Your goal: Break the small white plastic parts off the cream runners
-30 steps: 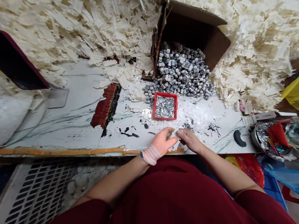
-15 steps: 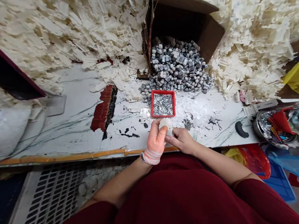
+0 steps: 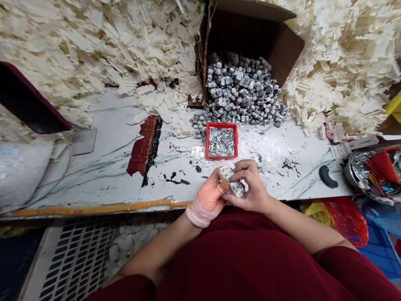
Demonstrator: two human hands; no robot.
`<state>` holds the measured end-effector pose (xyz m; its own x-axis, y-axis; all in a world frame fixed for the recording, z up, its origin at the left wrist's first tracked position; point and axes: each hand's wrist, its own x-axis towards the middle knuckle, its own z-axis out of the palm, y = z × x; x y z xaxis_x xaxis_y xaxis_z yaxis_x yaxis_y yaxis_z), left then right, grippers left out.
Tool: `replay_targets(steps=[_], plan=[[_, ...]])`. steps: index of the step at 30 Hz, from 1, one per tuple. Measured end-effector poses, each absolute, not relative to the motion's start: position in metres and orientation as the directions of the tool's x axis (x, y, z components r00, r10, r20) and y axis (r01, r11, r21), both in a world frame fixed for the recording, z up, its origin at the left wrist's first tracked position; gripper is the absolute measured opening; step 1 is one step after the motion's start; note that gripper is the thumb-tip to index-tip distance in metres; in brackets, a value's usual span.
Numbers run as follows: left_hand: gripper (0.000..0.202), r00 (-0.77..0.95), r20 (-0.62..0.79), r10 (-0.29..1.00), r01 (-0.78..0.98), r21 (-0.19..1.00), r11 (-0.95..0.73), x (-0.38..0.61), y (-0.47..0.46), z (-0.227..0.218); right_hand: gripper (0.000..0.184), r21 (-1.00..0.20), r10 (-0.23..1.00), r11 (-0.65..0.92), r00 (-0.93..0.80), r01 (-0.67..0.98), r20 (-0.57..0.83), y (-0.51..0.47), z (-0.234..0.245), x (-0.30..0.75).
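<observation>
My left hand [image 3: 209, 195], in an orange and white striped glove, and my bare right hand [image 3: 250, 187] meet at the near edge of the table. Together they pinch a small white plastic part [image 3: 230, 180] with a grey metal piece in it, fingers curled round it. Just beyond my hands stands a small red tray [image 3: 221, 140] full of thin metal pins. Behind it a heap of grey metal pieces [image 3: 239, 94] spills out of a tipped cardboard box [image 3: 261, 25].
Great heaps of cream plastic parts [image 3: 341, 34] bank up at the back and right of the white marbled table [image 3: 99, 158]. A dark phone [image 3: 13, 95] leans on a stand at left. A bowl [image 3: 371, 172] with metal bits and red scraps sits at right.
My hands have drawn back from the red tray toward my body, and they now hold the white part up between them, my right fingers over its top.
</observation>
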<state>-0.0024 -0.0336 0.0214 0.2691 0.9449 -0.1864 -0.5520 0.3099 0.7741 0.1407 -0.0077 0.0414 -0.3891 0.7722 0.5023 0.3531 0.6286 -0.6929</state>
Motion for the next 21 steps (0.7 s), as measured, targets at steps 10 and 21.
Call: replay_targets(steps=[10, 21], plan=[[0.046, 0.307, -0.1, 0.946, -0.305, 0.932, 0.197, -0.036, -0.02, 0.027, 0.036, -0.706, 0.741, 0.662, -0.359, 0.251, 0.567, -0.014, 0.03, 0.124], [0.035, 0.291, -0.345, 0.893, 0.956, 0.131, -0.261, -0.157, 0.081, 0.047, 0.023, -0.925, 0.967, 0.179, 0.113, 0.335, 0.229, 0.041, 0.032, 0.236]])
